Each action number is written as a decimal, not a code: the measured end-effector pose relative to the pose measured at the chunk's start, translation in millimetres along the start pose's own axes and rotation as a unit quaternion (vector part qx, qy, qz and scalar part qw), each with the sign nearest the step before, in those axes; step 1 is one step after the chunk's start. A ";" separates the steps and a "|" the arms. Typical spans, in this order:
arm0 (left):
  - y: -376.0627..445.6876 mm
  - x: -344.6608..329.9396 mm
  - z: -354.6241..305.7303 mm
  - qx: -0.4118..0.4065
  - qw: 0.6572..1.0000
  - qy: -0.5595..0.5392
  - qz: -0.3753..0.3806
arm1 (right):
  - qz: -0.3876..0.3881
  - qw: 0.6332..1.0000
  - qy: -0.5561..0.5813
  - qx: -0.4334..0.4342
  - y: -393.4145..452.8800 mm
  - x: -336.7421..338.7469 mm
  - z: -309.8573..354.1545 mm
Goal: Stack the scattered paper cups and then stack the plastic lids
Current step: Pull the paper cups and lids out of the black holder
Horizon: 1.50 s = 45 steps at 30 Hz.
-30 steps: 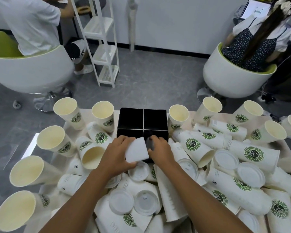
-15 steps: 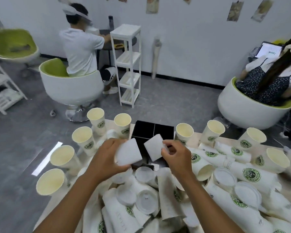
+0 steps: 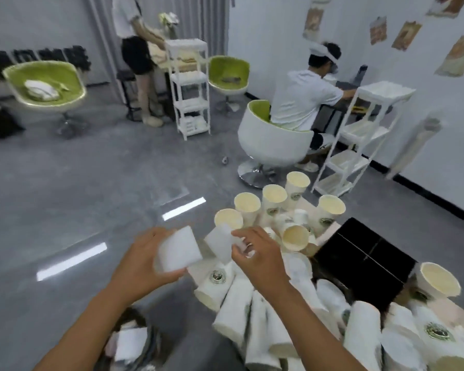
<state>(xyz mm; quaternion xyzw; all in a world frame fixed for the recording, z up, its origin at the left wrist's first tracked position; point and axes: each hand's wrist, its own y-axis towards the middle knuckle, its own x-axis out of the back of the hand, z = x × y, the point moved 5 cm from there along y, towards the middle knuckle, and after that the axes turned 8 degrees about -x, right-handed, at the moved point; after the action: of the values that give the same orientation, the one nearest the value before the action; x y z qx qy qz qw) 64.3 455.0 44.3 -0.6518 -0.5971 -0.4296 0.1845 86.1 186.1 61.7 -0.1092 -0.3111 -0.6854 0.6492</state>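
My left hand grips a white square piece over the floor, left of the table. Close beside it, my right hand pinches a second white square piece at the table's left edge. Upright paper cups with green logos stand in a cluster behind my right hand. One cup lies on its side with its mouth facing me. Several more paper cups lie in a pile under and to the right of my right forearm. The blurred picture shows no plastic lids clearly.
A black box split into compartments sits on the table at the right. Below my left forearm a round bin on the floor holds white pieces. A person sits in a white-and-green chair beyond the table, with white shelf racks nearby.
The view has swung left. Both hands have carried their white pieces away from the black box to the table's left edge, with the left hand now out over the floor.
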 end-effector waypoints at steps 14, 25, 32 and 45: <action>-216.3 3.5 265.2 0.270 0.963 -0.017 -0.002 | 0.261 0.964 -0.047 0.008 -55.7 -354.6 4.3; -291.9 -177.4 401.1 0.381 0.922 -0.063 0.028 | 0.317 0.937 -0.079 -0.120 -152.4 -509.7 -166.4; -281.1 -228.9 432.5 0.378 0.921 -0.049 0.083 | 0.416 0.896 -0.098 -0.122 -156.1 -557.6 -211.6; -185.0 -78.9 290.9 0.204 0.968 -0.143 0.001 | 0.361 0.930 -0.027 -0.065 -95.8 -387.2 -50.7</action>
<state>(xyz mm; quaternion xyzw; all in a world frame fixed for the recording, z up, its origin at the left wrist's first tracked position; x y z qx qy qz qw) -3.7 665.8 -231.4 -0.6559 -0.6916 -0.2002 0.2267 58.8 472.1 -219.7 -0.2742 -0.2227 -0.4206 0.8356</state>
